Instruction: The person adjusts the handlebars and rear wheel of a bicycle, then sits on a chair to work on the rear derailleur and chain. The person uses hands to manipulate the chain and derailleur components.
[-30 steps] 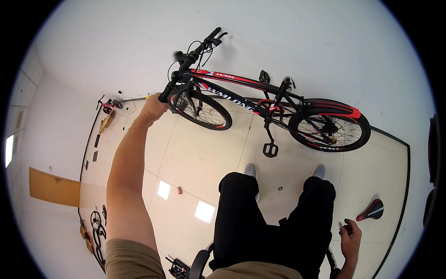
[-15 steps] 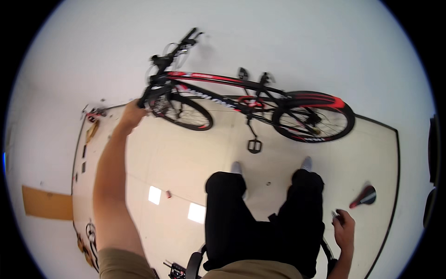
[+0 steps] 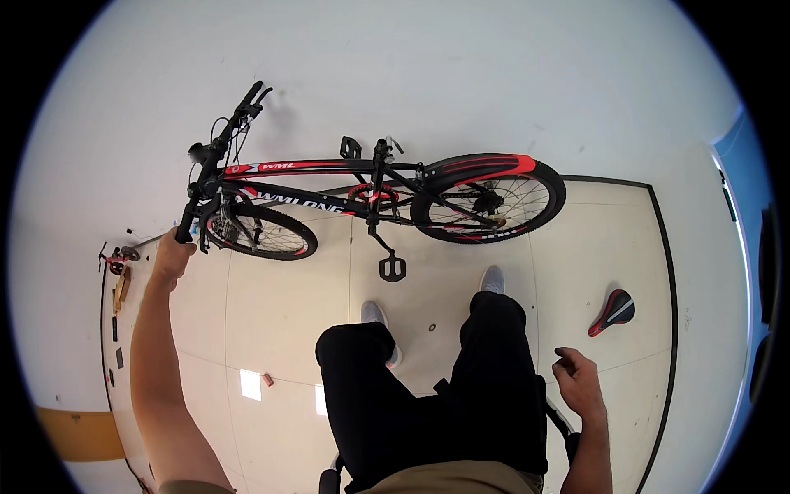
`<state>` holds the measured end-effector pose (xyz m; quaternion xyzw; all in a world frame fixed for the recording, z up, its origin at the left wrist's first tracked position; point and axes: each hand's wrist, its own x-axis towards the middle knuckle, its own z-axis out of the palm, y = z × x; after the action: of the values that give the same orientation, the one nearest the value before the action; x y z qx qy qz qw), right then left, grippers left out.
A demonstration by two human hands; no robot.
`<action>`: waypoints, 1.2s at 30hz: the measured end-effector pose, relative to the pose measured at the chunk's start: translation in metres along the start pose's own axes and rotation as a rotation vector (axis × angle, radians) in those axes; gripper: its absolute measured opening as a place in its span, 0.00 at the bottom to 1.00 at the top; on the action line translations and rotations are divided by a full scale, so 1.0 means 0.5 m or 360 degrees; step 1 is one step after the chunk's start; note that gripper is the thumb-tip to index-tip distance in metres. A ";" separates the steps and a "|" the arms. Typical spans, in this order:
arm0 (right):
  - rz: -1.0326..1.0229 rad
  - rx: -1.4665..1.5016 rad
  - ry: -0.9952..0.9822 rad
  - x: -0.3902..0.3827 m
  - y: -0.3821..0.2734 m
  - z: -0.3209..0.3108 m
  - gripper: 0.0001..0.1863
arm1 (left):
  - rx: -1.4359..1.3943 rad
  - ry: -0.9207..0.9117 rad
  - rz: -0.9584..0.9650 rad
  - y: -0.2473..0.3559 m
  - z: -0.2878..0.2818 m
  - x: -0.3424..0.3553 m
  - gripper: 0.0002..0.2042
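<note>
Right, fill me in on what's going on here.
A seated person's left hand grips the near end of the handlebar on a black-and-red bicycle standing by the wall. The right hand is half-curled at the person's side; whether it holds anything is hard to tell. The saddle is off the bicycle, lying on the floor beyond that hand.

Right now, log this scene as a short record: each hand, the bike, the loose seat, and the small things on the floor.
Left hand: gripping the near end of the handlebar
Right hand: raised off the floor, fingers curled; anything inside is hidden
Bike: black and red, standing, front end at left, no seat fitted
Seat: lying on the floor at right, untouched
Small things: ring between the shoes; red object farther left
</note>
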<state>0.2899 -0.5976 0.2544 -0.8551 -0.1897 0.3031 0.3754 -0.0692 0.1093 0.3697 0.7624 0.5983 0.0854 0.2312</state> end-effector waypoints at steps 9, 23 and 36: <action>-0.0028 -0.0066 0.0011 -0.002 0.002 -0.005 0.15 | -0.0046 -0.0027 -0.0029 0.026 0.014 -0.019 0.09; -0.0056 -0.0150 0.0049 -0.005 0.032 -0.022 0.09 | -0.0006 -0.0052 0.0067 0.065 0.054 0.014 0.07; 0.0064 -0.0101 0.0034 0.025 -0.006 -0.047 0.14 | -0.0032 -0.0102 -0.0079 0.043 0.052 0.017 0.09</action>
<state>0.3145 -0.6013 0.2644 -0.8734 -0.1781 0.2952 0.3439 -0.0377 0.1069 0.3556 0.7473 0.6086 0.0612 0.2598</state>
